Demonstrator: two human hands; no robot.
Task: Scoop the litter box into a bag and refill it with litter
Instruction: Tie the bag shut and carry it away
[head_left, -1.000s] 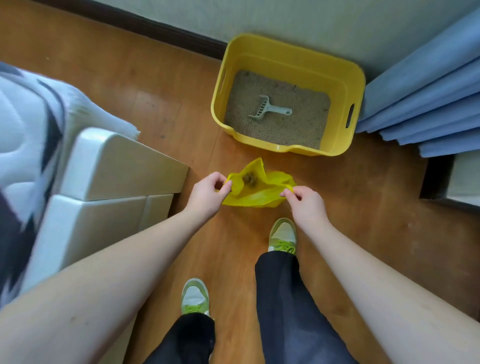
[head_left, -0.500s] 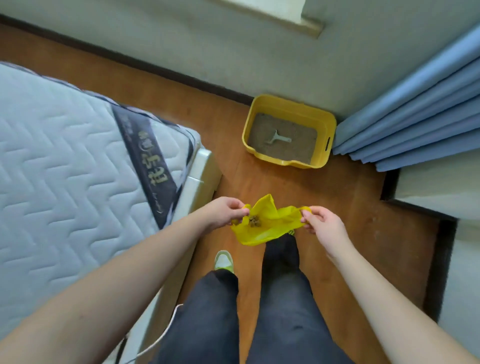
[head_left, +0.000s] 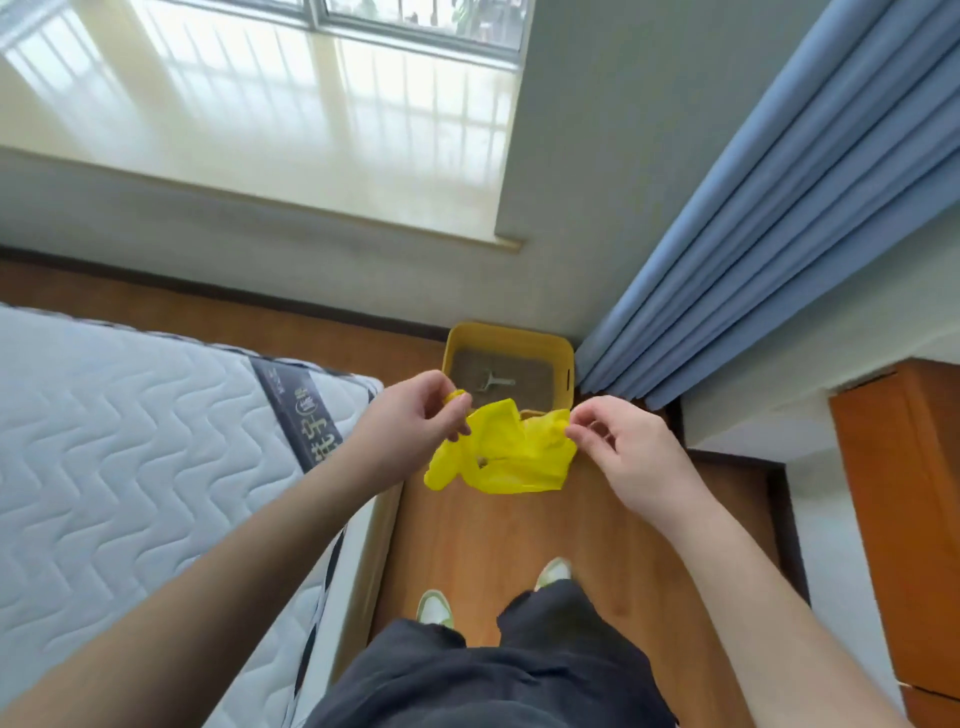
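The yellow bag (head_left: 506, 457) hung stretched left to right between the hands: left hand (head_left: 415, 415) and right hand (head_left: 618, 447) each pinched a top corner. The litter box (head_left: 511, 338) sat straight ahead on the floor (scoop (head_left: 491, 383) inside).

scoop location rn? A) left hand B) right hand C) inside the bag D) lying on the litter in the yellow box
D: the grey scoop lies on the litter inside the yellow litter box, while the left hand and right hand each pinch an edge of the yellow bag.
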